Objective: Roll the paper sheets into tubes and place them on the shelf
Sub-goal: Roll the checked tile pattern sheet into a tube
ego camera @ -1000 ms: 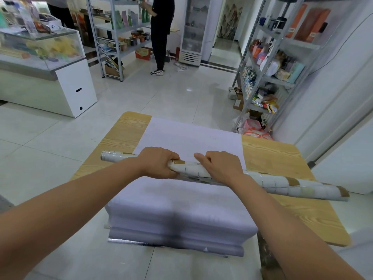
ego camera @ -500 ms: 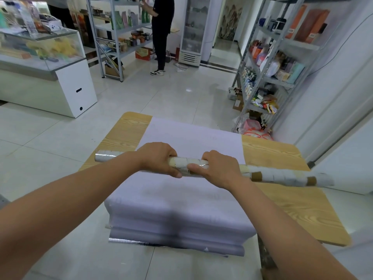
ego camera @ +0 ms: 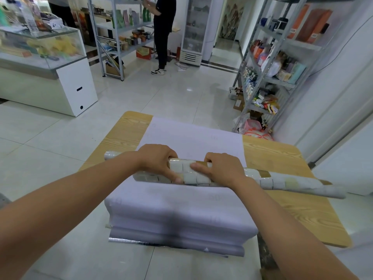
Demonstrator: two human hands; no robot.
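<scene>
Left hand (ego camera: 156, 160) and right hand (ego camera: 219, 169) clamp the paper roll (ego camera: 282, 181) mid-length over the sheet stack (ego camera: 181, 209), probably to keep it tightly wound.

Paper tube (ego camera: 282, 181) rolled nearer the person, now fatter

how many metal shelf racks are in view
2. The back-left rack stands next to a person in black; the right-wall rack stands beyond the wooden table. More may be out of frame.
</scene>
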